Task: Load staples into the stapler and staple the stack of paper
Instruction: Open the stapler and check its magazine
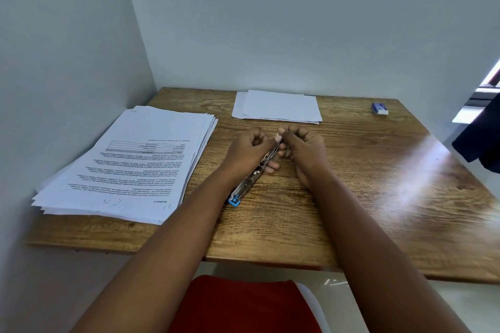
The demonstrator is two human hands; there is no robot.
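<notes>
Stapler (253, 174) lies opened on the table (351, 184), long axis running from blue rear end near-left to far-right tip, left hand (250, 150) gripping its body, right hand (304, 147) pinching at the far tip (staple strip not discernible), paper stack (140, 159) just left.

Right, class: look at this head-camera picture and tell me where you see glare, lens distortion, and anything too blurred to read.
Head view: a bright glare patch washes out the wooden table on its right side; the wide lens bows the table's edges and the wall corner; the printed text on the paper stack is upside down and too soft to read; the stapler between the hands is sharp only at its blue end.
</notes>
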